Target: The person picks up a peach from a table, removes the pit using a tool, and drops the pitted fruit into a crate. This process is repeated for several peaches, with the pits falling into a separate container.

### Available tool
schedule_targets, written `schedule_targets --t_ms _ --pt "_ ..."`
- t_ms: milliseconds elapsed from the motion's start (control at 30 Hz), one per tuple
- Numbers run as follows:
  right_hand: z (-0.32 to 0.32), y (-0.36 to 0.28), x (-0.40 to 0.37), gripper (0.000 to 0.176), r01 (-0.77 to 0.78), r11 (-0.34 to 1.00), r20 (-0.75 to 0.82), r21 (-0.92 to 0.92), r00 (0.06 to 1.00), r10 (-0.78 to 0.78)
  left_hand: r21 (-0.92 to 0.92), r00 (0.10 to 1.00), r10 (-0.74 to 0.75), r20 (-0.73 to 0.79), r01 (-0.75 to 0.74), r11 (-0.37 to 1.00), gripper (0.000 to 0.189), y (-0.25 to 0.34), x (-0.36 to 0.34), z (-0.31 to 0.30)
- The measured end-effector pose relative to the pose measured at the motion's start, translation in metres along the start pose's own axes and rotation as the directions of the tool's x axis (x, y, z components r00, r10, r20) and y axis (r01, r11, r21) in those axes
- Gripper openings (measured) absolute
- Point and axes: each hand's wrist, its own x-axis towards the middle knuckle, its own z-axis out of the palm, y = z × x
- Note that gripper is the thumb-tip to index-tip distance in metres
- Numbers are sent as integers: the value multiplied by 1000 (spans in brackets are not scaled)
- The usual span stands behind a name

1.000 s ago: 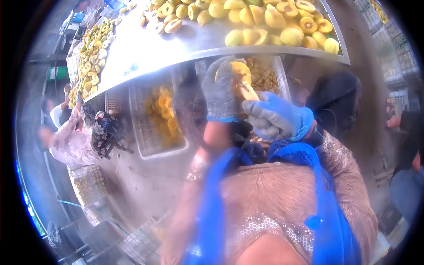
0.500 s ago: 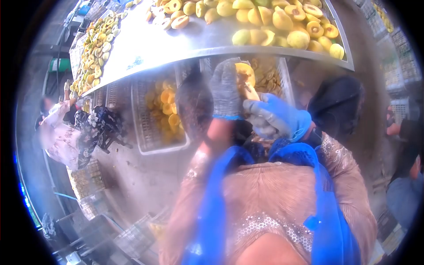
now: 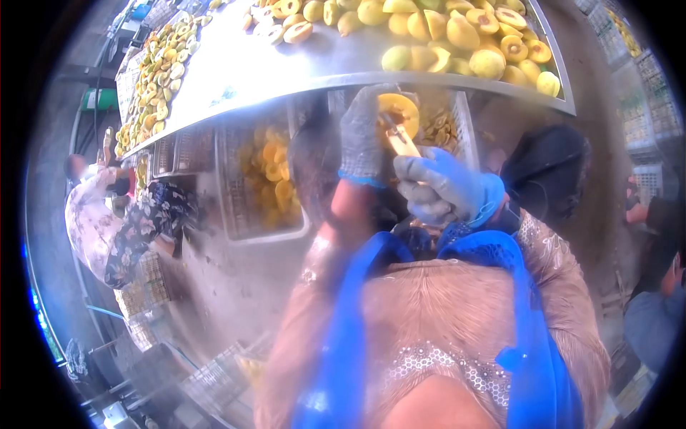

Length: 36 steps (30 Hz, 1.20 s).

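Observation:
My left hand (image 3: 361, 132), in a grey knit glove with a blue cuff, is closed around a yellow peach half (image 3: 405, 111). The peach's cut face and hollow centre show. In a blue-and-grey glove, my right hand (image 3: 439, 184) is wrapped round a pitting tool (image 3: 403, 143) with a pale handle. Its narrow metal end lies against the middle of the cut face. Both hands are just in front of the metal table's near edge.
Peach halves (image 3: 468, 32) are heaped on the metal table (image 3: 250, 79). Below stand a crate of orange-yellow pieces (image 3: 268, 232) and a crate of scraps (image 3: 464, 136). Another person (image 3: 96, 207) works at left; someone's sleeve (image 3: 654, 214) shows at right.
The peach half has turned, showing more of its cut face and the tool's metal end. My left hand has shifted slightly left. The person at left has changed posture.

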Motion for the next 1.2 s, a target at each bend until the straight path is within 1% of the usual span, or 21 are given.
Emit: schedule_targets --t_ms 100,200,267,300,367,433,467,500,533,567,600,667,767,900,967,1000,1033,1100,1133,1167,1200 --pt "-11 1 3 20 -110 978 216 174 974 71 -137 997 -37 63 45 990 49 -4 1 2" --pt "-13 0 8 21 -132 986 183 105 977 111 -207 999 -34 7 35 978 52 -8 2 -4" --pt "-24 7 10 18 -112 956 138 272 988 77 -142 986 -36 -162 13 990 55 -7 4 -7" --pt "-31 8 12 16 -99 933 116 347 991 63 -305 990 -9 -141 -35 952 54 -7 9 -13" --pt "-45 11 14 15 206 965 55 -165 978 -199 -307 981 -47 -190 -13 952 50 -1 12 -29" --pt "-60 20 15 16 429 665 135 -611 884 -447 -166 972 -28 -235 -12 986 39 11 10 -50" --pt "-67 21 15 16 485 412 220 -771 811 -542 -40 959 103 -264 -118 992 34 15 11 -61" --pt "-71 20 15 17 411 425 122 -806 819 -561 79 934 235 -269 -222 972 29 20 12 -72" --pt "-76 19 14 19 335 445 23 -830 819 -574 362 902 336 -269 -229 904 30 32 17 -91" --pt "-75 23 11 20 175 727 -262 -664 856 -445 615 861 434 -267 -194 764 38 44 22 -109" --pt "-76 26 10 22 27 922 -486 -387 843 -229 985 791 588 -169 123 118 48 55 30 -115" --pt "-83 24 9 24 -82 916 -496 -393 857 -136 853 694 701 165 256 -455 55 63 41 -113" --pt "-80 23 8 20 -43 925 -460 -378 876 -147 985 845 514 145 -76 -153 60 62 69 -63" --pt "-95 25 3 21 -7 749 -352 -662 885 -303 951 944 129 304 -309 21 55 23 123 -17" --pt "-126 41 8 23 57 688 -280 -723 887 -367 931 929 -118 350 -358 -63 52 11 143 -4" --pt "-130 43 4 22 55 762 -321 -645 885 -336 915 903 -240 357 -389 -102 51 5 152 -2" --pt "-130 44 1 22 58 826 -356 -560 884 -303 886 887 -174 427 -449 -113 46 0 162 -10" --pt "-125 37 -6 20 21 899 -405 -437 888 -217 808 818 78 569 -575 127 41 -15 173 -39" --pt "-105 23 -16 19 -21 913 -419 -408 893 -166 698 931 37 362 -297 651 36 -8 164 -30" --pt "-87 12 -22 18 -65 925 -429 -374 897 -110 260 991 -6 134 -29 965 34 -1 154 -21" --pt "-72 5 -25 17 -14 915 -426 -404 888 -174 145 996 -41 85 29 989 33 9 139 -9"
